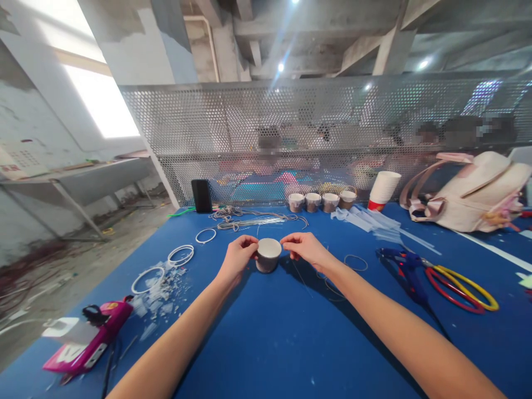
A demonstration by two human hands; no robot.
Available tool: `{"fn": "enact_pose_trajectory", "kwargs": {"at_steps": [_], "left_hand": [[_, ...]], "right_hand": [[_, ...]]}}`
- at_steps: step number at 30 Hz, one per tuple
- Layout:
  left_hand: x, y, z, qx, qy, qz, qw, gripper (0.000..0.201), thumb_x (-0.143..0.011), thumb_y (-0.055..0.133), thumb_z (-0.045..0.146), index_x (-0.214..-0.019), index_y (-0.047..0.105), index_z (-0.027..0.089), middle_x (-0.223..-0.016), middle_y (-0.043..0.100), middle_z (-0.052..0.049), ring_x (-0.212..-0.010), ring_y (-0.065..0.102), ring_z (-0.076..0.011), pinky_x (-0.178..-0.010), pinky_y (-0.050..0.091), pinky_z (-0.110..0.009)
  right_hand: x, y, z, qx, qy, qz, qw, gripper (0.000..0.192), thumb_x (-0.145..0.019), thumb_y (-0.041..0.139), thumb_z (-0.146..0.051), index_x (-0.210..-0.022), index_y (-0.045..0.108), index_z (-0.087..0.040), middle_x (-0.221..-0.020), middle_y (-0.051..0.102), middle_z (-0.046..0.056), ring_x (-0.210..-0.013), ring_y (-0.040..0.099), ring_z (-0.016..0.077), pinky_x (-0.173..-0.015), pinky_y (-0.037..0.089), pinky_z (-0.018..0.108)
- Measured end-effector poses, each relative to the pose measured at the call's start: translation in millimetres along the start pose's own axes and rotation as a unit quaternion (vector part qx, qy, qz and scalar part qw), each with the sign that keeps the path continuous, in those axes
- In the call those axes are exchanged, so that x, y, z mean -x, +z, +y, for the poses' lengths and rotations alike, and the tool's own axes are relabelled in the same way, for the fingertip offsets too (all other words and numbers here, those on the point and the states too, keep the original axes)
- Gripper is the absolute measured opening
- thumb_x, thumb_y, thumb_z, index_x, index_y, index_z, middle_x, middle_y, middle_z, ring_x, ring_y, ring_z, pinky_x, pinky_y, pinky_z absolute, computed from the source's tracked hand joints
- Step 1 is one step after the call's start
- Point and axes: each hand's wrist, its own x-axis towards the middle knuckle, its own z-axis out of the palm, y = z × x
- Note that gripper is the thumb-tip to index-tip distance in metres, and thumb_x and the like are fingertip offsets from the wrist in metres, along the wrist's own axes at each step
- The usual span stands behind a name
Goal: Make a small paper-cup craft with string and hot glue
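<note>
A small grey paper cup with white inside [268, 254] is pinched at its rim between left hand [238, 256] and right hand [305, 247], frame centre, on the blue worktop [266, 343].

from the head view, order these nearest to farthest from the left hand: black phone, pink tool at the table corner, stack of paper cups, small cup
From the left hand:
1. small cup, touching it, just to its right.
2. black phone, standing behind it, toward the mesh screen.
3. stack of paper cups, far right, by the screen.
4. pink tool, near left corner.
The last two are nearly level, so their order is unsure.
</note>
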Motion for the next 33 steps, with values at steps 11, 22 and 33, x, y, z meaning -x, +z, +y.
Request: {"fn": "enact_pose_trajectory", "kwargs": {"at_steps": [11,22,33], "left_hand": [[-8,-5.2,-5,-0.007,0.015,0.006,1.000,0.018,-0.053,0.065,0.032,-0.061,0.061,0.016,-0.053,0.058,0.003,-0.048,0.051,-0.0111,-0.052,0.042,-0.024],[-10,-12.7,8,-0.042,0.116,0.077,0.989,0.018,-0.057,0.067,0.035,-0.064,0.064,0.020,-0.061,0.062,0.002,-0.058,0.054,-0.0144,-0.061,0.043,-0.027],[-6,-18.1,27,0.036,0.118,0.070,0.990,0.029,-0.055,0.071,0.041,-0.069,0.062,0.018,-0.059,0.065,0.000,-0.055,0.058,-0.0140,-0.059,0.048,-0.028]], "right_hand": [[4,-4,-12,0.070,-0.065,0.034,0.995,0.012,-0.073,0.060,-0.018,-0.075,0.073,-0.016,-0.063,0.063,-0.001,-0.056,0.051,0.0115,-0.055,0.041,0.023],[24,6,-35,0.122,-0.113,-0.037,0.985,0.020,-0.078,0.057,-0.010,-0.089,0.072,-0.016,-0.071,0.067,0.000,-0.060,0.055,0.0100,-0.056,0.044,0.021],[-46,-100,-60,0.381,-0.032,0.127,0.915,0.026,-0.095,0.058,-0.032,-0.115,0.060,-0.015,-0.112,0.064,0.007,-0.092,0.065,0.0192,-0.078,0.056,0.038]]}}
